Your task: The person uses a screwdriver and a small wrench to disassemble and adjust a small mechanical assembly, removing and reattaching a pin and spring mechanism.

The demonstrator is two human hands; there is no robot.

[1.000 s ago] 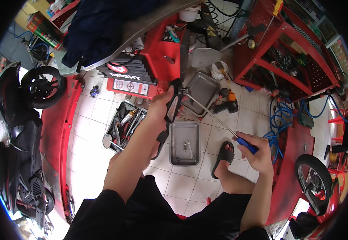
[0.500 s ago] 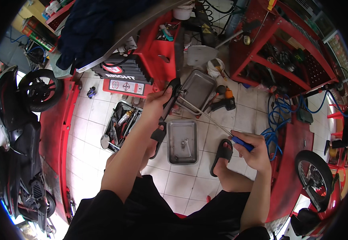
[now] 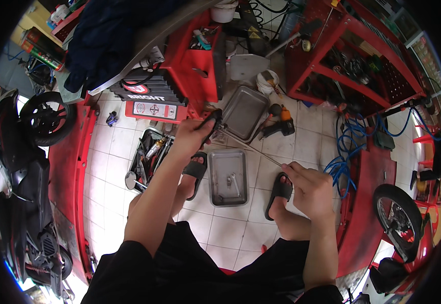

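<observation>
My left hand (image 3: 191, 136) grips a black part (image 3: 214, 123) in the middle of the view, its thumb pressed on it. My right hand (image 3: 309, 190), at the right, is closed round a screwdriver's handle, which the fingers now hide. The screwdriver's long steel shaft (image 3: 253, 148) runs diagonally from that fist to the black part; whether its tip touches it I cannot tell. Below the shaft lies a metal tray (image 3: 223, 164) holding a wrench (image 3: 235, 185) and small parts. A second metal tray (image 3: 246, 109) lies behind it.
Tool tray (image 3: 149, 152) left on the tiles; power drill (image 3: 281, 129) and white bucket (image 3: 267, 81) behind; red tool cart (image 3: 306, 76) and coiled blue hose (image 3: 339, 169) right; motorcycle (image 3: 20, 202) on a red lift (image 3: 66, 177) left; loose wheel (image 3: 396, 220); red cabinet (image 3: 203, 76).
My right hand has rotated and shifted slightly left, covering the blue handle that showed earlier. My left hand and the black part have moved a little left, the part now seen more edge-on.
</observation>
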